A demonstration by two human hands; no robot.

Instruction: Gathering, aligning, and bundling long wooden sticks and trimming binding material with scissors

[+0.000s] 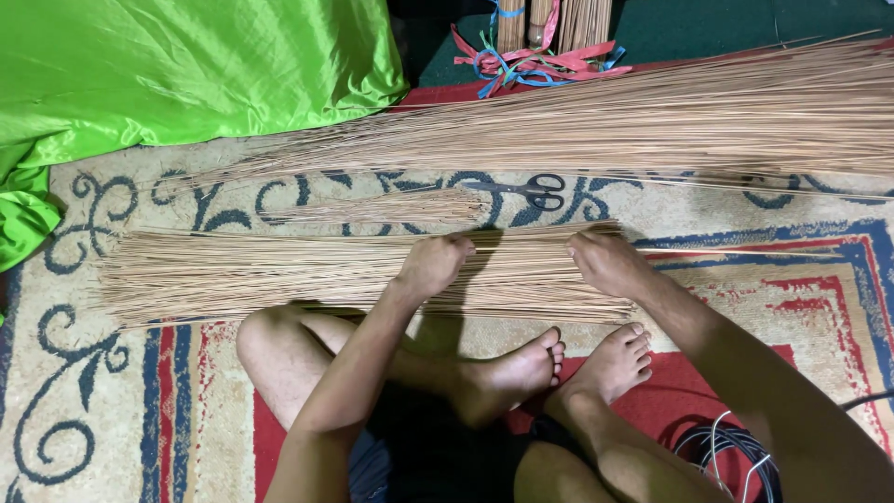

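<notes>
Left hand (433, 264) is pressing down on the near bundle of thin sticks (279, 275), fingers curled over its far edge. Right hand (607, 263) is resting on the same bundle further right, fingers bent against the sticks; a full grasp cannot be confirmed. Bundle is lying crosswise on the patterned rug (112, 391), before the bare feet (577, 363). Scissors (526, 190) are lying just beyond.

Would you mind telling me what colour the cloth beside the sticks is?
The cloth is bright, shiny green, seen clearly at upper left in the head view.
</notes>
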